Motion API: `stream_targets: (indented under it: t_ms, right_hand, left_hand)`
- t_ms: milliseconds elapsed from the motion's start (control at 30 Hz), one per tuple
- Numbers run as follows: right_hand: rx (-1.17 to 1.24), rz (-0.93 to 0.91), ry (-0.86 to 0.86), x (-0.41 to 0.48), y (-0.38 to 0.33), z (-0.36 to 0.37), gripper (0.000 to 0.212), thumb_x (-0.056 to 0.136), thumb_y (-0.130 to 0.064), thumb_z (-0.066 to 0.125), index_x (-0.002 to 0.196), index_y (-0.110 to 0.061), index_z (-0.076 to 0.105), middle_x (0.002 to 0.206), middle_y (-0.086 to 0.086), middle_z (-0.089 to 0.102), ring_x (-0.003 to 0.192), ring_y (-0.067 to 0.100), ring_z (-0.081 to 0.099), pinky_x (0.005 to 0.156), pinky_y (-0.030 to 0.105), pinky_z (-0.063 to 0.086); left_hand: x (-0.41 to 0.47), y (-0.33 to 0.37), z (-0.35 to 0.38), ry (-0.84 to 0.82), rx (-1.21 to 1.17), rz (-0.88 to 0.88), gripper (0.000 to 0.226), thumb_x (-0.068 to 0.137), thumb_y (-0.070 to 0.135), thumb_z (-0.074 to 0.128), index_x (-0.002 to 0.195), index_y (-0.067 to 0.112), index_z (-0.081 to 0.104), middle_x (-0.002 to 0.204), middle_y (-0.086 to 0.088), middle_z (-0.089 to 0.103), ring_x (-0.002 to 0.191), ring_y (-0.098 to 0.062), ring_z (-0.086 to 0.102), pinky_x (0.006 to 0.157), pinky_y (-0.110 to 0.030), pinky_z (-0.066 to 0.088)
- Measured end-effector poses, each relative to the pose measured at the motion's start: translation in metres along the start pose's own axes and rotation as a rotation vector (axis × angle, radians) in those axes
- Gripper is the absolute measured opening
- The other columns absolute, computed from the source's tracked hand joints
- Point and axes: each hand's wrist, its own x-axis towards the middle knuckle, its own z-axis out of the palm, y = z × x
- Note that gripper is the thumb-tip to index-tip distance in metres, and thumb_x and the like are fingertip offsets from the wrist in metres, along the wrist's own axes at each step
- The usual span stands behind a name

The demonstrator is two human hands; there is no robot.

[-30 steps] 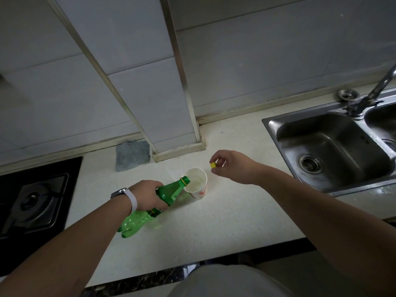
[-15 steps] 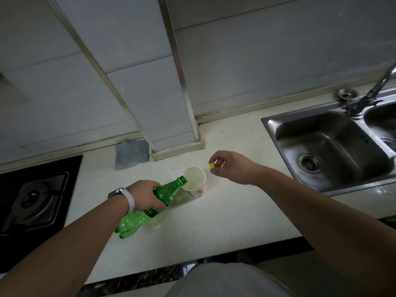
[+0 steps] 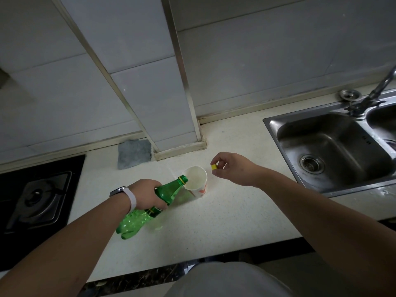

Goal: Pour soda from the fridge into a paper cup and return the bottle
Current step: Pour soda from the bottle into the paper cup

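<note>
White worktop lies open ahead of its front edge.
Left hand grips the tilted green bottle at the paper cup; right hand pinches the yellow cap beside it.

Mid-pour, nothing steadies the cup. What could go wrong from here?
1. The green bottle leans at the rim of the unheld paper cup; a nudge may tip it.
2. The left hand tilts the bottle; a surge could spill onto the counter.
3. The right hand only pinches the yellow cap; it might slip.

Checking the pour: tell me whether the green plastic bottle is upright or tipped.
Tipped: the green plastic bottle leans mouth-first over the white paper cup.
</note>
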Motion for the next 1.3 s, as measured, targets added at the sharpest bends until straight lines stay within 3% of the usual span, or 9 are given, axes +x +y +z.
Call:
stream_targets:
  t_ms: [467, 633, 867, 1067, 1300]
  right_hand:
    - [0.002, 0.011, -0.007, -0.0002, 0.0037, 0.0036, 0.021, 0.092, -0.034, 0.065, 0.112, -0.029, 0.061, 0.100, -0.006, 0.061, 0.092, 0.018, 0.063, 0.077, 0.030, 0.055]
    - [0.006, 0.012, -0.008, 0.0021, 0.0040, 0.0043, 0.021, 0.092, -0.034, 0.065, 0.112, -0.028, 0.061, 0.099, -0.006, 0.061, 0.091, 0.017, 0.062, 0.071, 0.024, 0.051]
    - [0.006, 0.008, -0.017, 0.0052, 0.0048, 0.0055, 0.021, 0.092, -0.035, 0.066, 0.111, -0.030, 0.061, 0.099, -0.006, 0.061, 0.090, 0.017, 0.062, 0.076, 0.029, 0.053]
    - [0.008, 0.011, -0.024, 0.0051, 0.0051, 0.0049, 0.023, 0.093, -0.033, 0.065, 0.114, -0.027, 0.061, 0.100, -0.006, 0.060, 0.091, 0.016, 0.061, 0.071, 0.021, 0.049]
    - [0.006, 0.010, -0.026, 0.0068, 0.0041, 0.0054, 0.021, 0.093, -0.033, 0.065, 0.113, -0.028, 0.061, 0.099, -0.006, 0.061, 0.088, 0.015, 0.061, 0.068, 0.021, 0.049]
  left_hand:
    - [-0.0019, 0.0003, -0.0031, -0.016, 0.004, -0.019, 0.049, 0.049, 0.053, 0.082, 0.093, 0.034, 0.070, 0.088, 0.008, 0.072, 0.079, -0.014, 0.070, 0.076, -0.038, 0.061]
    - [-0.0012, 0.0013, -0.0046, -0.024, 0.014, -0.017, 0.052, 0.047, 0.056, 0.082, 0.093, 0.035, 0.070, 0.088, 0.008, 0.072, 0.079, -0.014, 0.070, 0.076, -0.039, 0.061]
    - [-0.0001, 0.0032, -0.0067, -0.039, 0.037, -0.028, 0.055, 0.045, 0.058, 0.080, 0.093, 0.035, 0.069, 0.089, 0.008, 0.072, 0.080, -0.015, 0.070, 0.076, -0.039, 0.061]
    - [0.0006, 0.0054, -0.0080, -0.042, 0.049, -0.023, 0.048, 0.049, 0.055, 0.081, 0.091, 0.034, 0.069, 0.088, 0.008, 0.072, 0.081, -0.014, 0.069, 0.076, -0.037, 0.061]
    - [0.0006, 0.0056, -0.0083, -0.033, 0.034, -0.017, 0.049, 0.050, 0.053, 0.082, 0.094, 0.033, 0.069, 0.089, 0.007, 0.072, 0.081, -0.015, 0.069, 0.077, -0.038, 0.061]
